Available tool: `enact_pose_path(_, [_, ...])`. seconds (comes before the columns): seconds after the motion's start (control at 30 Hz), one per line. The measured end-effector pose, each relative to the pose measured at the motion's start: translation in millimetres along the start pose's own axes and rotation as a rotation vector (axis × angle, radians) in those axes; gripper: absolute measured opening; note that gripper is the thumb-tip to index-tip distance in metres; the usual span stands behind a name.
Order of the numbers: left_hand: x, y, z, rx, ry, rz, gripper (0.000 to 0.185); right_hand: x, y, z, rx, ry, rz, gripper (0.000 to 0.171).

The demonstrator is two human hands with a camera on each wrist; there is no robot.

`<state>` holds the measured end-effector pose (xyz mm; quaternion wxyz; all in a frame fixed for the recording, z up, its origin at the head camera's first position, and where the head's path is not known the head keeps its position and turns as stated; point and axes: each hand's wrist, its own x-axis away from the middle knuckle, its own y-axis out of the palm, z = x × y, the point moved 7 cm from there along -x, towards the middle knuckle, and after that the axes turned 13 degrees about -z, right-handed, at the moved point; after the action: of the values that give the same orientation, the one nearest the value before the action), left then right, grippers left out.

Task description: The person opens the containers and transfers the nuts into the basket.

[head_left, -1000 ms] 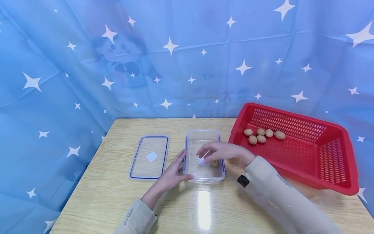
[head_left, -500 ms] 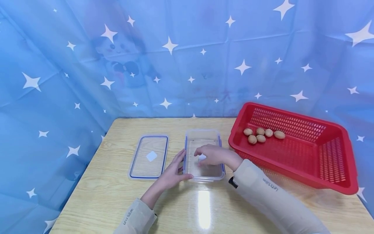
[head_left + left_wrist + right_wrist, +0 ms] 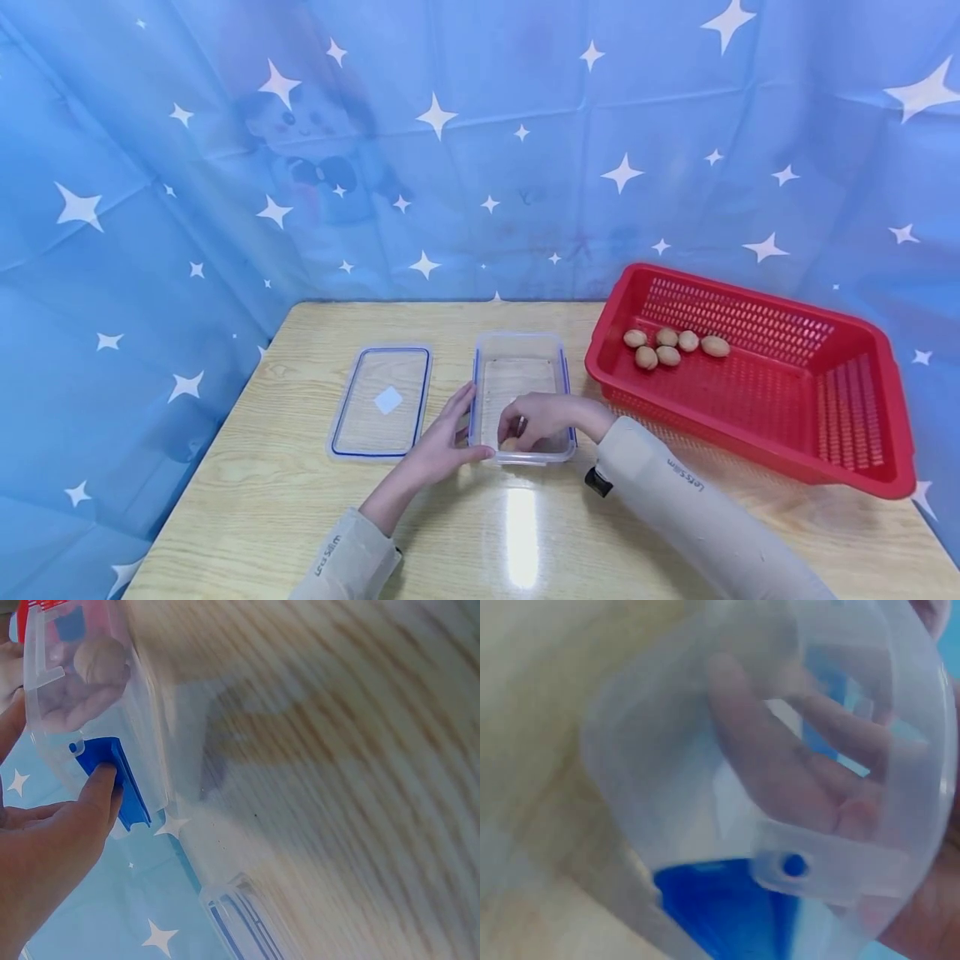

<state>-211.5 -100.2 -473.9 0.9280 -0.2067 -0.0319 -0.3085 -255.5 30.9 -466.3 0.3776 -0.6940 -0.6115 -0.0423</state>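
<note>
Clear plastic container (image 3: 522, 371): I see it open at mid-table, between lid and basket.
Walnut (image 3: 509, 444): inside the container's near end, pinched by my right hand (image 3: 542, 421), fingers curled round it.
Left hand (image 3: 442, 442): fingers straight, thumb pressing the blue clip (image 3: 112, 776) on the container's left wall.
Lid (image 3: 381, 402): flat, just left of the container.
Red basket (image 3: 862, 433): right, five walnuts (image 3: 671, 346) at its far end.
</note>
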Motion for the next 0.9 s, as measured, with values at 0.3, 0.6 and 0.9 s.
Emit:
enact_pose_path(0.3, [0.5, -0.6, 0.5, 0.001, 0.007, -0.007, 0.101, -6, 4, 1, -0.084, -0.173, -0.014, 0.037])
enact_pose_path(0.6, [0.4, 0.2, 0.2, 0.001, 0.001, -0.009, 0.101, -13, 8, 4, -0.251, -0.249, 0.015, 0.038])
enact_pose_path(0.9, [0.5, 0.4, -0.2, -0.002, 0.004, -0.007, 0.101, -11, 6, 0, -0.33, -0.276, 0.053, 0.034])
